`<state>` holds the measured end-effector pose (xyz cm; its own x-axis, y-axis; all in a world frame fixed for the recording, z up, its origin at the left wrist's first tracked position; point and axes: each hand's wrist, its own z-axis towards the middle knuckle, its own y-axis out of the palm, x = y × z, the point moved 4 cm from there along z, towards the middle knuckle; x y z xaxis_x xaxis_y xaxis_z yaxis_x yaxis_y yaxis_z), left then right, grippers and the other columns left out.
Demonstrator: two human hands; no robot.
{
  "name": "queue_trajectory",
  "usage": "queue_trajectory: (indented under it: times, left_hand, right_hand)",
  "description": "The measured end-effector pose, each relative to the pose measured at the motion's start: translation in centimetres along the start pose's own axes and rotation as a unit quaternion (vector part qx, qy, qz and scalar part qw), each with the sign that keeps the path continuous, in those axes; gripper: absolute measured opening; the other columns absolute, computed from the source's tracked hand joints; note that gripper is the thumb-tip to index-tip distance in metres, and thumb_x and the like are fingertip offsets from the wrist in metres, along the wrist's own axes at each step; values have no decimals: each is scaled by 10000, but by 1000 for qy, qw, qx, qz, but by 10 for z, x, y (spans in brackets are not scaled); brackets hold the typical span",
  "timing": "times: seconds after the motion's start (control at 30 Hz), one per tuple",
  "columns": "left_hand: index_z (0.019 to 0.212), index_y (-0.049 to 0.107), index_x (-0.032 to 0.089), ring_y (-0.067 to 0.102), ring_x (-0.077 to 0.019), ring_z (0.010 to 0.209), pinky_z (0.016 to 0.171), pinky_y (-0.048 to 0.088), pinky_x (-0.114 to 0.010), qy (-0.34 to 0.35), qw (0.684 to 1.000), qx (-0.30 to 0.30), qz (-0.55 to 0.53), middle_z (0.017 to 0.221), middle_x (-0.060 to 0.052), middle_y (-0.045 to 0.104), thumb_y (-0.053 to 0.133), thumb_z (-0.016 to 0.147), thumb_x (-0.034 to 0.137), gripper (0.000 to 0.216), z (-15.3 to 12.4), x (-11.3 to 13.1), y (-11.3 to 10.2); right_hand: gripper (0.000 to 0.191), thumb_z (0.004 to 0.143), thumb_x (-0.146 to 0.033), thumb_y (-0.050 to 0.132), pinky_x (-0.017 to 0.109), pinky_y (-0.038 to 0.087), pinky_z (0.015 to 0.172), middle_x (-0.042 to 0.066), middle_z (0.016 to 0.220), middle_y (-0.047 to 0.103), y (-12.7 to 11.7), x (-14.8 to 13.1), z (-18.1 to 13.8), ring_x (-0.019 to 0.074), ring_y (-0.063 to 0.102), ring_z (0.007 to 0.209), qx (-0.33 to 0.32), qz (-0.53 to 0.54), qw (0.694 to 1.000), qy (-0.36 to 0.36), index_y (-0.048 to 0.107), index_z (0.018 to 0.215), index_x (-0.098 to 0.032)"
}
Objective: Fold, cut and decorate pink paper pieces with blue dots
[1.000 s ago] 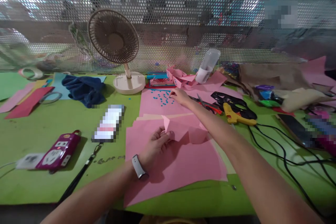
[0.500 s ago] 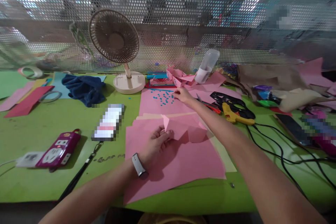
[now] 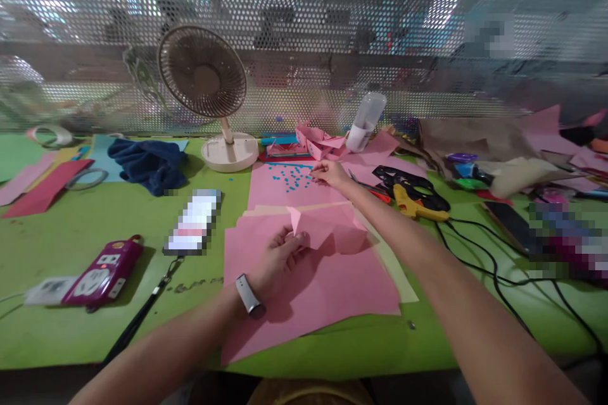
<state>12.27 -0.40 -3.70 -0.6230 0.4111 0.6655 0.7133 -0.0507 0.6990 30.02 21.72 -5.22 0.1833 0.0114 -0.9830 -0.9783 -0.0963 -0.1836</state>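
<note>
Pinched in my left hand point(image 3: 284, 253) is a folded piece of pink paper point(image 3: 327, 228), held above larger pink sheets point(image 3: 313, 297). My right hand point(image 3: 330, 174) reaches farther back, its fingertips pinched together at the right edge of many small blue paper dots point(image 3: 291, 178). Those dots lie scattered on another pink sheet point(image 3: 266, 193). Whether a dot is between the right fingertips is too small to make out. Folded pink paper pieces point(image 3: 319, 140) with blue spots sit just behind that hand, beside a tilted clear plastic bottle point(image 3: 367, 121).
Scissors point(image 3: 375, 190) and a yellow glue gun point(image 3: 413, 205) with black cables lie to the right. A fan point(image 3: 230, 152), a blue cloth point(image 3: 149, 164), a phone point(image 3: 194, 221) and a purple power strip point(image 3: 104, 272) are on the left. A perforated metal screen point(image 3: 304, 38) closes the back.
The view has shifted slightly, so everything sits a little farther left. Both hands keep nearly the same pose, the left on the folded pink paper, the right by the blue dots.
</note>
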Motion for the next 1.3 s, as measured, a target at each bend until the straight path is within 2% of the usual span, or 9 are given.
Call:
queue_trajectory:
  times: [0.2,0.43,0.53,0.6,0.67,0.73,0.83,1.07,1.3]
  left_hand:
    - [786,575,168,600,-93,706,749,497,-235,9,1000,1,11,734,18,622,858,637,285,340,0,2,0]
    - [784,588,152,595,-76,673,718,496,-205,15,1000,16,0,719,19,629,861,634,258,329,2,1,-4]
    - [792,598,143,609,-76,676,721,505,-195,12,1000,15,-11,731,10,640,852,645,218,303,3,0,-6]
    - [796,594,146,617,-78,665,698,516,-197,0,1000,22,-22,737,11,643,846,651,187,293,3,-2,-7]
    - [804,591,152,631,-84,668,684,531,-206,-15,999,41,-31,757,9,655,838,659,157,287,3,-3,-8]
    - [823,597,154,645,-89,684,696,547,-217,-23,997,59,-38,783,5,670,827,672,129,276,1,-4,-8]
    - [865,622,147,646,-86,676,717,561,-230,-24,998,54,-37,779,2,674,805,698,108,250,-1,-3,-5]
    - [877,646,142,658,-88,717,737,567,-232,-27,998,40,-50,793,3,680,781,726,87,210,-2,-2,-3]
    - [859,641,144,657,-98,714,712,563,-236,-36,997,46,-58,787,-1,673,781,720,81,206,0,-3,-5]
  right_hand:
    - [198,733,-247,794,154,473,446,5,589,671,-3,-4,-10,88,616,482,7,13,1000,18,618,748,-157]
    - [141,751,-206,771,213,532,614,20,697,707,-13,-31,-50,118,685,628,20,34,999,11,647,801,-160]
    - [179,728,-252,786,261,543,766,13,795,725,-12,-53,-84,133,694,746,37,42,998,-41,666,844,-185]
    - [212,718,-310,785,304,540,821,21,832,725,-4,-70,-114,161,689,811,54,23,989,-139,680,862,-193]
    - [226,744,-375,758,337,545,823,29,829,722,12,-79,-143,178,680,814,48,-27,982,-181,697,873,-199]
    - [214,769,-412,731,337,557,770,29,830,709,28,-79,-168,177,665,788,47,-64,979,-186,712,850,-215]
    - [138,800,-384,711,331,558,754,33,861,692,45,-75,-190,188,644,863,45,-116,966,-228,725,835,-251]
    - [54,831,-303,696,378,530,814,34,854,669,50,-67,-190,196,621,880,74,-177,936,-296,725,843,-260]
    - [53,847,-254,668,408,492,890,29,906,691,52,-68,-188,211,616,932,79,-186,924,-324,698,888,-269]
